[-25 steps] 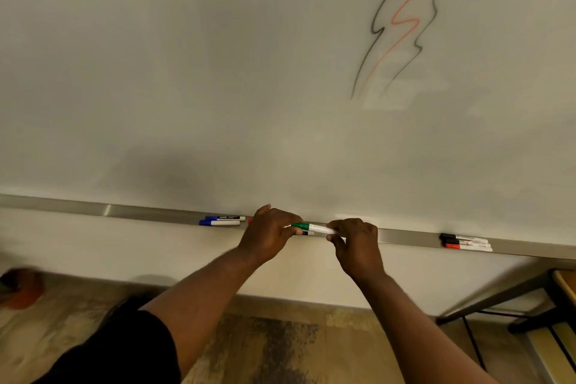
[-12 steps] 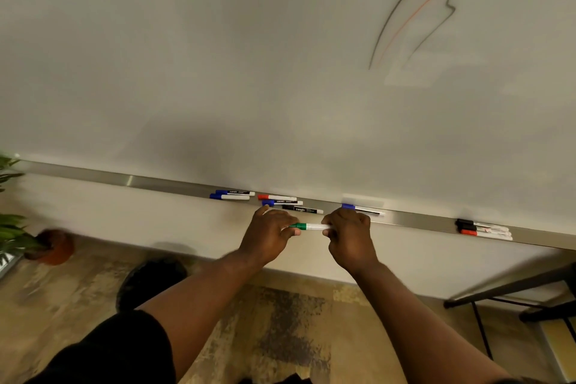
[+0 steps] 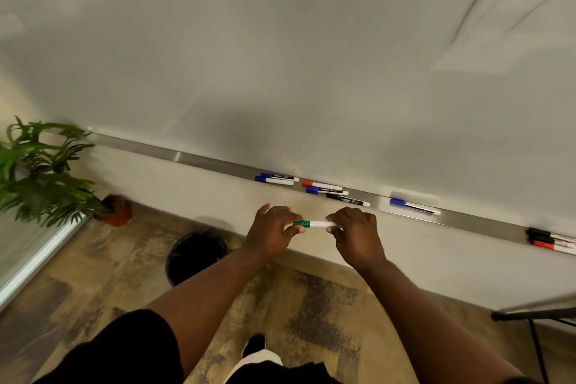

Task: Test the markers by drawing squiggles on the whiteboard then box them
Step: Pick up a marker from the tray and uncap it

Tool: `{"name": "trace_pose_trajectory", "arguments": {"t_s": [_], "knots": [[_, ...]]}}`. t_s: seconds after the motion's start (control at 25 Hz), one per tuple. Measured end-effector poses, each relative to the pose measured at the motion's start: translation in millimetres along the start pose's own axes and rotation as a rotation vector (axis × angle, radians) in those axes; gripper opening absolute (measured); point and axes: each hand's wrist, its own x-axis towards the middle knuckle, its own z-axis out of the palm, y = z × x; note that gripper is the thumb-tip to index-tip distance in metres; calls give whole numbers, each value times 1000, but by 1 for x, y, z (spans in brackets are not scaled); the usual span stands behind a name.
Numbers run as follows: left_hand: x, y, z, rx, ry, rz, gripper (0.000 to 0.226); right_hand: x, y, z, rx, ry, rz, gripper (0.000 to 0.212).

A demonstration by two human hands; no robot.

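- Left hand point(image 3: 272, 232), frame centre: fingers pinched on cap end of green marker point(image 3: 314, 224).
- Right hand point(image 3: 355, 232): fingers pinched on marker's white barrel.
- Marker horizontal, below tray point(image 3: 193, 160).

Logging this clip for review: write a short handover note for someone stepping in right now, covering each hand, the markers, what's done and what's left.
Left hand pinches the cap end of the green marker; right hand grips its barrel, held level below the tray.
Cap looks on, not yet pulled off.
Other markers lie in the tray: two blue-capped, a red, blue and black cluster, one blue, and black and red at far right.
Whiteboard shows dark and red squiggles top right.
Left: uncap, draw green squiggle, test the rest, box them. No box is in view.
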Motion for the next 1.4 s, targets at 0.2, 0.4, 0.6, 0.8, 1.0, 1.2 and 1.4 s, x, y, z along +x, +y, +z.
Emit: {"name": "trace_pose_trajectory", "arguments": {"t_s": [0.2,0.4,0.6,0.8,1.0,1.2,1.4], "knots": [[-8,-81,-19,-31,-40,-47,30,23,-45,49,55,-63,-23,22],[-5,-189,-64,109,-147,11,36,69,-118,119,70,-168,-86,20],[-10,-308,-116,134,-154,-56,41,125,-212,194,12,-291,-169,20],[-20,-407,-153,157,-109,-157,62,174,-291,256,35,-395,-247,23],[-21,-453,-179,168,-192,-250,60,203,-326,288,34,-498,-270,34],[-26,-475,-185,196,-290,-339,89,218,-328,299,23,-537,-215,50],[-16,-473,-182,194,-299,-326,82,212,-313,298,14,-552,-143,53]]}}
